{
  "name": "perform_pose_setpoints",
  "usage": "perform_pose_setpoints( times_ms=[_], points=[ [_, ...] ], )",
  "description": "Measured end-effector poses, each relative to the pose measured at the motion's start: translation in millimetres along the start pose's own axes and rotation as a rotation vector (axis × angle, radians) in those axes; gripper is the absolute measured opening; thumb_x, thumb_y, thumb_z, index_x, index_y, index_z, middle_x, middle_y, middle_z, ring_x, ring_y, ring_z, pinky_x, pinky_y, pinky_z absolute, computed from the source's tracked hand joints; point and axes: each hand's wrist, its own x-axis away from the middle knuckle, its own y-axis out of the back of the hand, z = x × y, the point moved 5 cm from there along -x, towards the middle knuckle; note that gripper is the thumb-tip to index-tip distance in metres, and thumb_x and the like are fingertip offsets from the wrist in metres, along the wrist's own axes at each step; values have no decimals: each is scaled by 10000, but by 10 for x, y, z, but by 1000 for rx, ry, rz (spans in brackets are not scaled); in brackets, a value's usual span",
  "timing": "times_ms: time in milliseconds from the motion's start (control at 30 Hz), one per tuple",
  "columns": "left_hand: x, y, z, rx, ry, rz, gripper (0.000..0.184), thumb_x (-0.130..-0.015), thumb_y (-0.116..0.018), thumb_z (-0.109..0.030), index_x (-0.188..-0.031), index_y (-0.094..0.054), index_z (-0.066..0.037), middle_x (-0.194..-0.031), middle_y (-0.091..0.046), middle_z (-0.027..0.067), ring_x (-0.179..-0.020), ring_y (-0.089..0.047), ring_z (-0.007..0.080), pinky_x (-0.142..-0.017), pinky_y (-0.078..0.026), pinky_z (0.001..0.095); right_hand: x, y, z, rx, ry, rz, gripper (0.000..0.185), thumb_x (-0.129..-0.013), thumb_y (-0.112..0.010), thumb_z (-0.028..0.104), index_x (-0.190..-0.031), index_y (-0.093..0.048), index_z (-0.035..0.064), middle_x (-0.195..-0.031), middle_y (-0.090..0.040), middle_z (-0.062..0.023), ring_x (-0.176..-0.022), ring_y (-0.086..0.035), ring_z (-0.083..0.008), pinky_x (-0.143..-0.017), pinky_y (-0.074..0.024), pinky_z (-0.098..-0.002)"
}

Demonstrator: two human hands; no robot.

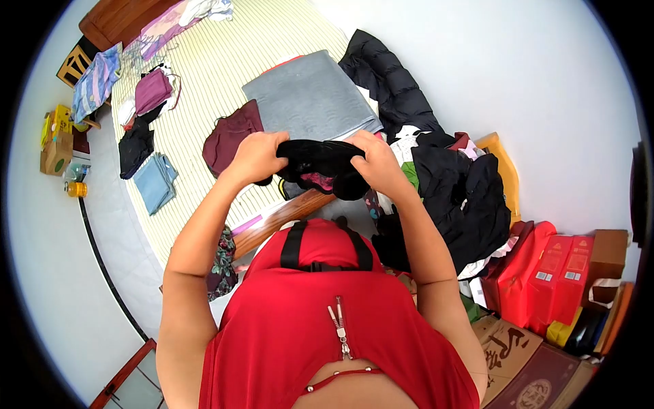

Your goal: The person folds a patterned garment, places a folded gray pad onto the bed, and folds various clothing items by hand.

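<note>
In front of my chest I stretch a black garment (317, 153) between both hands; a pink patch shows at its lower middle. My left hand (261, 158) is closed on its left edge, thumb and fingers pinching the fabric. My right hand (379, 161) grips the opposite edge the same way. What kind of garment it is, I cannot tell. Behind it lies a folded grey cloth (306, 95) on the bed. A maroon garment (228, 140) rests on the bed just past my left hand.
A striped bed (204, 75) holds a folded purple garment (154, 91) and folded blue jeans (155, 183). To the right are a black puffer jacket (392, 82) and a heap of dark clothes (456, 198). Red boxes (552, 279) and cardboard cartons (507, 351) stand at lower right.
</note>
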Motion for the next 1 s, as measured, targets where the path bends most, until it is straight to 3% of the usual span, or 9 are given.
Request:
perform_pose_setpoints(
  times_ms=[33,167,267,300,400,633,733,900,1000],
  points=[
    [16,21,24,264,-43,41,209,-669,-640,-83,-852,-586,1,-643,-583,135,-640,-613,250,-622,-463,352,19,21,-24,-26,15,39,310,-710,-502,0,-999,-610,-28,-879,-582,-139,-861,-581,-269,-762,-453,-327],
    [206,172,-158,929,-67,601,186,-721,-657,-35,-895,-617,17,-836,-618,-12,-773,-542,72,-703,-448,236,81,231,199,-439,-15,378,348,-698,-505,-14,-1023,-627,-28,-934,-621,-95,-892,-602,-185,-769,-471,-312],
    [300,284,-184,1482,-82,710,370,-678,-742,-195,-971,-613,-10,-925,-634,36,-876,-587,133,-796,-474,289,76,406,315,-977,-314,241,438,-677,-501,-45,-1099,-616,-36,-1039,-637,-78,-936,-607,-152,-814,-485,-292],
    [444,145,-222,2005,126,279,520,-735,-730,-307,-1131,-567,-10,-1066,-631,94,-983,-608,203,-882,-481,345,21,475,389,-1008,-348,169,516,-680,-498,-45,-1191,-567,-45,-1116,-624,-104,-952,-618,-177,-866,-485,-288],
    [412,-395,-355,2385,24,200,516,-751,-707,-312,-1145,-559,-13,-1085,-623,93,-999,-601,207,-894,-473,349,-347,291,432,-1581,-320,82,514,-741,-512,26,-1251,-517,-41,-1113,-627,-127,-986,-619,-222,-900,-485,-328],
    [426,-909,-526,2437,98,353,508,-787,-654,-324,-1178,-541,-21,-1128,-604,92,-1035,-583,214,-922,-454,356,-201,-990,-1714,-1746,-912,14,347,-936,-502,288,-1126,-562,4,-1078,-637,-149,-1024,-600,-268,-926,-475,-414],
    [501,-831,-362,2424,107,310,505,-802,-632,-329,-1192,-533,-24,-1146,-596,92,-1051,-576,218,-934,-446,360,183,-1361,-1564,-1293,-902,111,378,-965,-432,334,-1226,-555,89,-1198,-603,-51,-1030,-581,-214,-976,-423,-363],
    [549,-727,-187,2409,126,213,501,-828,-594,-337,-1216,-519,-29,-1177,-582,91,-1077,-563,223,-953,-432,365,508,-1621,-1236,-1103,-976,219,373,-982,-381,269,-1243,-528,47,-1220,-588,-76,-1091,-573,-211,-992,-419,-365],
    [558,-647,-117,2399,130,174,499,-843,-571,-342,-1230,-511,-32,-1195,-574,91,-1093,-556,227,-965,-424,369,427,-1689,-1115,-1274,-775,252,393,-994,-340,262,-1261,-499,22,-1226,-585,-89,-1125,-563,-213,-1005,-414,-372]
  ],
)
